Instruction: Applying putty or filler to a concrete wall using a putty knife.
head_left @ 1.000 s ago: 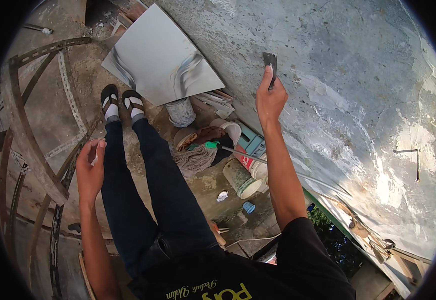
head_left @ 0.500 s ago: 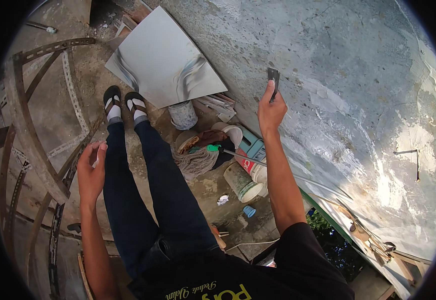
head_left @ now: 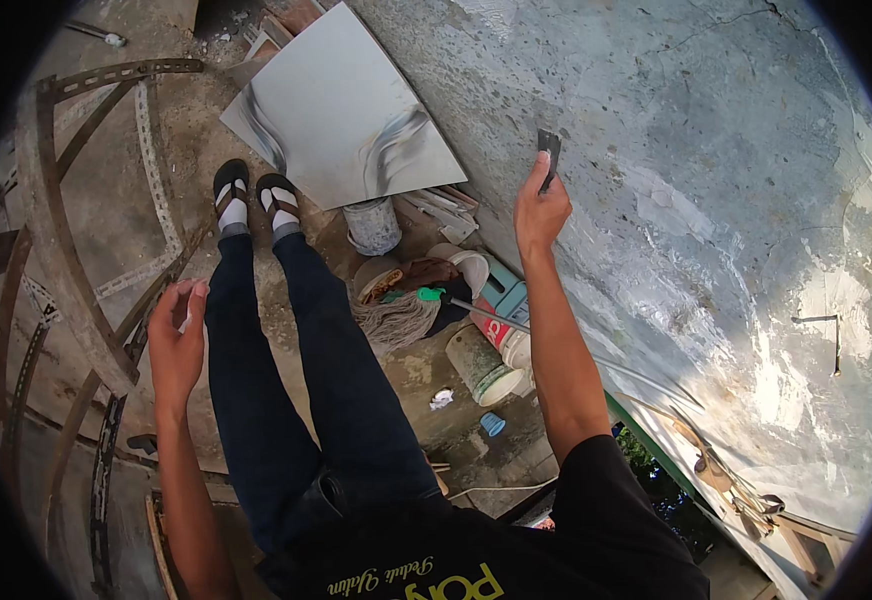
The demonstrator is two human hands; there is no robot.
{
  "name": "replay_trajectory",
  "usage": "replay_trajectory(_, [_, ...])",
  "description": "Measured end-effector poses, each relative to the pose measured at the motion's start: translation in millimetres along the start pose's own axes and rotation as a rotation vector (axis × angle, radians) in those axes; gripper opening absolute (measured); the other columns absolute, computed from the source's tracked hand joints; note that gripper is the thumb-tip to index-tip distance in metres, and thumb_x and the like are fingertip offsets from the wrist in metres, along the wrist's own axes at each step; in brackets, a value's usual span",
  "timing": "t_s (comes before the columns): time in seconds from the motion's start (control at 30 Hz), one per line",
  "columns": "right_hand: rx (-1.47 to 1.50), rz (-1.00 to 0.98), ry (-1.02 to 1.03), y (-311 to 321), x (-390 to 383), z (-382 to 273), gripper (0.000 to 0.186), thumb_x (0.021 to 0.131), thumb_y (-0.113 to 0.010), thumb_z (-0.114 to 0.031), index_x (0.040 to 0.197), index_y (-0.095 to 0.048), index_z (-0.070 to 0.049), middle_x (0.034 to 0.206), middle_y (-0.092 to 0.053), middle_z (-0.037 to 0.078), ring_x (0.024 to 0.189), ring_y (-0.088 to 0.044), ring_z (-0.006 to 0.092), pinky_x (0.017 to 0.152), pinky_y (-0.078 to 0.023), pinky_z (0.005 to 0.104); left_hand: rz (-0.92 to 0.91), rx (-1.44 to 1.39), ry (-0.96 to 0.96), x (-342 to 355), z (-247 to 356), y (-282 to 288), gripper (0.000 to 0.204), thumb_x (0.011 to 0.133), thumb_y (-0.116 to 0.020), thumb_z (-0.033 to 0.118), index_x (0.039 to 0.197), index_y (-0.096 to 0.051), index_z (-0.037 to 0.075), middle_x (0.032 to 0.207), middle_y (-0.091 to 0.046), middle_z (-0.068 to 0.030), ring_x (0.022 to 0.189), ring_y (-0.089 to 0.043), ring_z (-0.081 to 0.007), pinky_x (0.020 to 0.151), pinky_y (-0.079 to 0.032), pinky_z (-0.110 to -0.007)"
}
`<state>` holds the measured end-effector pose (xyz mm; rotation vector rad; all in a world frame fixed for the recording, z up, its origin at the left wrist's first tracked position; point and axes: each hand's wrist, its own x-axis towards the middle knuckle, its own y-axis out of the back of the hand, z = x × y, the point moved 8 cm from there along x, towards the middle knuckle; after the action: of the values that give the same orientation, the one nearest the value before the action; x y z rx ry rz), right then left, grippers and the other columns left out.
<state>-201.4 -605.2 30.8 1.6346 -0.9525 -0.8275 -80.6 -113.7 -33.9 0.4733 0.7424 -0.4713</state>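
Observation:
My right hand (head_left: 543, 215) grips a dark flat scraper (head_left: 549, 148) at the plastered wall (head_left: 676, 140), thumb along the blade; whether the blade touches the surface I cannot tell. My left hand (head_left: 176, 330) hangs beside my left leg with curled fingers round something small and whitish (head_left: 188, 315), too small to name. It is near a curved rusty metal frame (head_left: 71, 240). My legs and sandalled feet are between the frame and the wall.
A pale square panel (head_left: 346, 110) lies over a stained bucket (head_left: 372, 235) and board offcuts. Beside my legs are a string mop (head_left: 396, 320), several more buckets (head_left: 486, 375), a teal container (head_left: 501, 285) and a small blue cup (head_left: 493, 423). Metal rods lie along the wall's lower right.
My right hand with the scraper dropped a little along the wall, then rose slightly. The view has shifted slightly. My left hand stays curled in much the same place.

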Motion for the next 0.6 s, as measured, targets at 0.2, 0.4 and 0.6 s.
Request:
replay_trajectory(0.2, [0.05, 0.016, 0.08, -18.6, 14.7, -13.6, 0.051, 0.097, -0.05, -0.043, 0.077, -0.063, 0.002, 0.059, -0.055, 0.017, 0.058, -0.052, 0.0293, 0.058, -0.042, 0.0415, -0.002, 0.004, -0.044, -0.3, 9.0, -6.0, 0.027, 0.098, -0.057, 0.023, 0.108, -0.063, -0.001, 0.095, -0.065, -0.005, 0.089, -0.058, -0.01, 0.085, -0.044, -0.024])
replay_trajectory(0.4, [0.029, 0.016, 0.063, -17.8, 5.6, 18.6, 0.05, 0.097, -0.049, -0.043, 0.078, -0.063, 0.001, 0.061, -0.056, 0.019, 0.06, -0.053, 0.0321, 0.059, -0.043, 0.0427, 0.005, -0.036, -0.047, 1.0, 11.3, -8.6, 0.029, 0.098, -0.057, 0.025, 0.108, -0.062, -0.002, 0.094, -0.064, -0.0054, 0.088, -0.058, -0.0099, 0.084, -0.045, -0.025])
replay_trajectory(0.6, [-0.003, -0.014, 0.064, -27.2, 5.5, -1.2, 0.05, 0.097, -0.048, -0.043, 0.078, -0.064, 0.001, 0.067, -0.06, 0.024, 0.067, -0.059, 0.0443, 0.062, -0.044, 0.0479, 0.008, 0.013, -0.008, -5.3, 1.1, -3.9, 0.029, 0.098, -0.057, 0.024, 0.109, -0.062, -0.003, 0.095, -0.064, -0.006, 0.09, -0.059, -0.0113, 0.086, -0.044, -0.026])
